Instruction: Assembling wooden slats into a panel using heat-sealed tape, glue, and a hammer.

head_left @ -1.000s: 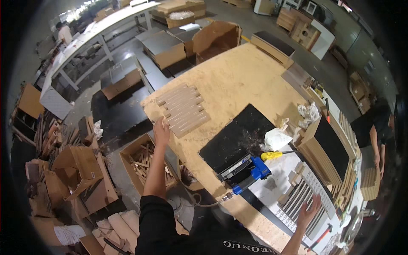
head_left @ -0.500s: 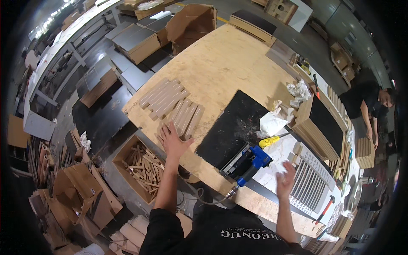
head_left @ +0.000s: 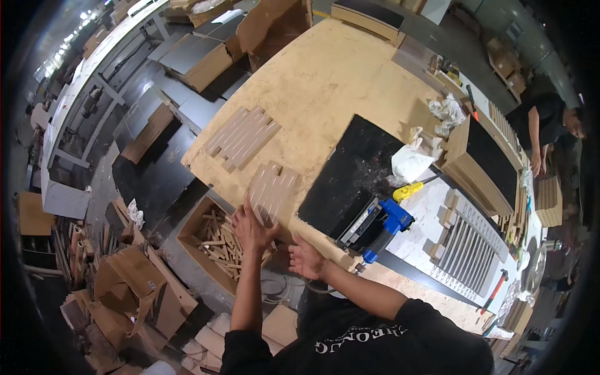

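Observation:
My left hand (head_left: 252, 230) rests at the near end of a group of thin wooden strips (head_left: 274, 189) on the plywood table, thumb apart from the fingers and touching the strips. A second group of similar strips (head_left: 244, 139) lies beyond it, its ends staggered. My right hand (head_left: 307, 257) hovers over the table's near edge, fingers loosely spread, holding nothing. To its right, a blue nail gun (head_left: 392, 220) lies partly on a black mat (head_left: 350, 175), with a yellow-handled tool (head_left: 408, 191) beside it.
Below the table's left edge stands a cardboard box (head_left: 190, 234) of wood offcuts. On the right are a slatted jig (head_left: 472, 247), a stack of dark-topped boards (head_left: 481, 159), crumpled white plastic (head_left: 412, 162) and a red-handled hammer (head_left: 495, 292). Another person (head_left: 542, 125) works at far right.
My right hand has swung left from beside the jig to near my left hand. The near strips now lie closer together. My left hand has stayed at their near end; the view shifted slightly.

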The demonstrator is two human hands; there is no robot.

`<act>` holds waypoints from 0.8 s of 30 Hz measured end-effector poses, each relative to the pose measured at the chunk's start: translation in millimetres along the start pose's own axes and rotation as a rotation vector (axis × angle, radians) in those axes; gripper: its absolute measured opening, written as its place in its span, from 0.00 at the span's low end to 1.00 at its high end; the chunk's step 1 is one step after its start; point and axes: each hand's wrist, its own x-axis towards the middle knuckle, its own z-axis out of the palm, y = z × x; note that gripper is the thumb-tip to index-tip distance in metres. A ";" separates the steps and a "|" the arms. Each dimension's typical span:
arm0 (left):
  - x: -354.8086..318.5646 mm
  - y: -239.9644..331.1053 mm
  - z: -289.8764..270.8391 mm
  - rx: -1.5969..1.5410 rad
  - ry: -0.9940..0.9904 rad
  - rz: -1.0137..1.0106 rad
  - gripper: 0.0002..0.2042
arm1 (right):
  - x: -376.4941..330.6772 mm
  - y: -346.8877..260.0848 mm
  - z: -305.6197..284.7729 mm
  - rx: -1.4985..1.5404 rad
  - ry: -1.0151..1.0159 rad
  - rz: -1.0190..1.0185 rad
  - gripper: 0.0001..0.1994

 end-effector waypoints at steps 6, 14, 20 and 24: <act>-73.2 -3.3 -14.5 0.008 -0.016 0.049 0.53 | 26.0 10.9 -1.9 0.515 -0.342 -0.159 0.46; -134.5 72.5 -15.6 -0.083 0.121 0.374 0.53 | -90.5 7.8 -18.4 0.616 -0.284 -0.485 0.32; -213.4 248.3 36.6 -0.508 -0.126 0.814 0.51 | -262.5 36.9 -151.9 0.257 0.270 -1.390 0.22; -306.4 366.7 94.6 -0.329 -0.416 0.845 0.53 | -370.1 58.3 -243.3 0.855 0.368 -1.327 0.26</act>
